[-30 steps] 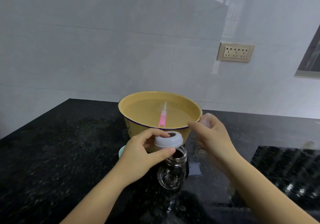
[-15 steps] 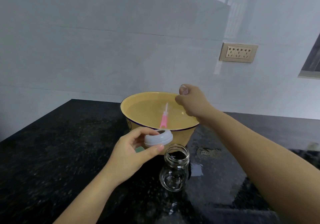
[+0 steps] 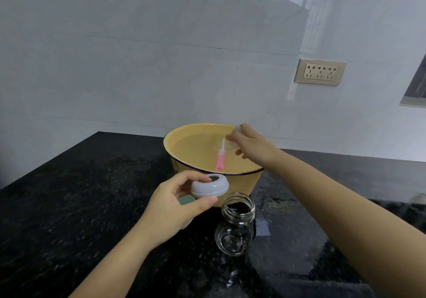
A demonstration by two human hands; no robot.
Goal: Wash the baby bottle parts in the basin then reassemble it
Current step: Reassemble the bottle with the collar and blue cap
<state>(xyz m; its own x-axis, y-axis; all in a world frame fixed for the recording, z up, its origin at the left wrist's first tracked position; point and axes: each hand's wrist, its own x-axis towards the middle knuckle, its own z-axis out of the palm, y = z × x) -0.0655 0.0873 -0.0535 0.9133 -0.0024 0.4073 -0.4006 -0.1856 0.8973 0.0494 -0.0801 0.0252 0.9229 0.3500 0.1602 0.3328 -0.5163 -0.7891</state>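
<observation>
A yellow basin [image 3: 184, 141] full of water stands on the black counter, with a pink brush [image 3: 220, 159] lying in it. My left hand [image 3: 170, 208] grips the white collar ring [image 3: 209, 186] in front of the basin. The clear glass bottle [image 3: 235, 225] stands upright and uncapped just right of that hand. My right hand [image 3: 251, 146] is over the basin's right side, just above the water, pinching a small clear nipple [image 3: 237, 129] that shows only partly past the fingers.
A green and white object [image 3: 186, 199] lies on the black counter [image 3: 80, 205] under my left hand. A small puddle [image 3: 262, 227] sits right of the bottle. The white tiled wall [image 3: 161, 67] carries a socket panel [image 3: 320, 72] at the right.
My right hand carried the nipple from beside the bottle up over the basin, then lowered it toward the water. My left hand drew the collar ring slightly left, off the bottle's mouth.
</observation>
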